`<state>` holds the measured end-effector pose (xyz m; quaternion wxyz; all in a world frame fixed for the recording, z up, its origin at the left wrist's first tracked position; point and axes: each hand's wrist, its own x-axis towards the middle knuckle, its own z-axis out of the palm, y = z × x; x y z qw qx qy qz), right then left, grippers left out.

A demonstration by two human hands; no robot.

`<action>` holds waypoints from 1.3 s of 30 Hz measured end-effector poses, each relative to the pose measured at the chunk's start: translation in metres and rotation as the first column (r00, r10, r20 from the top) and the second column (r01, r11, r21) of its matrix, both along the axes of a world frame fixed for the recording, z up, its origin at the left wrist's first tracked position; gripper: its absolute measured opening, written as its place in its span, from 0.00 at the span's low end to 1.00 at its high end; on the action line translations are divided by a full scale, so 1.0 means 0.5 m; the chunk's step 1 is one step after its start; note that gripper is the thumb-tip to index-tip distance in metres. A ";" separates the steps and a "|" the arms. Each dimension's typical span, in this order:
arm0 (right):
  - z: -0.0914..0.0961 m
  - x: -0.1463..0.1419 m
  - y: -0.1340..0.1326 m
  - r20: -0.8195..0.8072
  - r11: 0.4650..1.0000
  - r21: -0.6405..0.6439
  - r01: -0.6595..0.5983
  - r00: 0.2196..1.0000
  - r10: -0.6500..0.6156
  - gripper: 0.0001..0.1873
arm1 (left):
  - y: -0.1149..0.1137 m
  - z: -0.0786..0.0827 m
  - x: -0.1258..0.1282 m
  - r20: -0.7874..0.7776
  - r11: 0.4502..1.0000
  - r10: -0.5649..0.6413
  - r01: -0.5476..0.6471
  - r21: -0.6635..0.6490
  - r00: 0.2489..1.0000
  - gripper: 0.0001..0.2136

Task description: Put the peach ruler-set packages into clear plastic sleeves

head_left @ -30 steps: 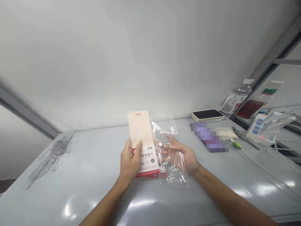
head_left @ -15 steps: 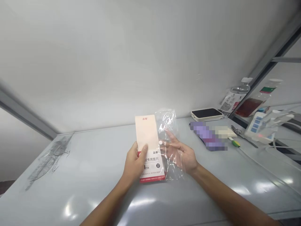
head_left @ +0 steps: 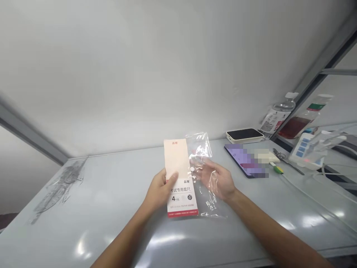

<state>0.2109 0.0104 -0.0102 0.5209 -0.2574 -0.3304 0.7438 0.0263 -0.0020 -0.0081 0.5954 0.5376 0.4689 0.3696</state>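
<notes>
My left hand (head_left: 160, 191) is closed around the left edge of a ruler-set packaging card (head_left: 178, 160), thumb across its front. The upright card is cream above, white with printed Chinese text and a large 4 below, and has a red bottom strip. Along its right side spreads a clear plastic pouch (head_left: 205, 143) with a white snap button (head_left: 192, 169). My right hand (head_left: 219, 180) is at the pouch with fingers stretched out, seen partly through the glossy film. Whether these fingers are inside or behind the pouch I cannot tell.
On the right lie a white-cased phone (head_left: 245, 134), another phone with a purple screen (head_left: 241, 160), scissors (head_left: 288, 162) and a cable (head_left: 298, 191). Bottles (head_left: 280, 113) and a power strip (head_left: 305, 150) are beyond. A drawing (head_left: 60, 184) marks the left tabletop.
The card and pouch have shifted slightly right and turned flatter toward me, so more print shows. My right hand's fingers have straightened beside the button.
</notes>
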 end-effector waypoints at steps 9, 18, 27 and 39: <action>-0.005 0.014 0.009 -0.014 0.992 -0.015 0.126 0.992 -0.126 0.20 | 0.001 0.004 -0.008 -0.052 1.000 -0.011 0.010 -0.010 0.999 0.17; -0.005 0.011 0.006 -0.019 0.988 0.062 0.142 0.990 -0.141 0.21 | 0.001 0.009 -0.009 -0.073 0.999 0.021 -0.024 -0.033 0.997 0.17; 0.000 0.011 0.006 -0.024 0.994 0.000 0.106 0.994 -0.106 0.20 | -0.002 0.015 -0.008 -0.071 0.996 -0.091 0.090 -0.017 0.993 0.16; -0.004 -0.003 0.000 0.052 0.997 -0.068 0.036 0.998 -0.033 0.17 | -0.006 0.001 0.002 -0.213 0.944 0.199 -0.129 0.302 0.957 0.16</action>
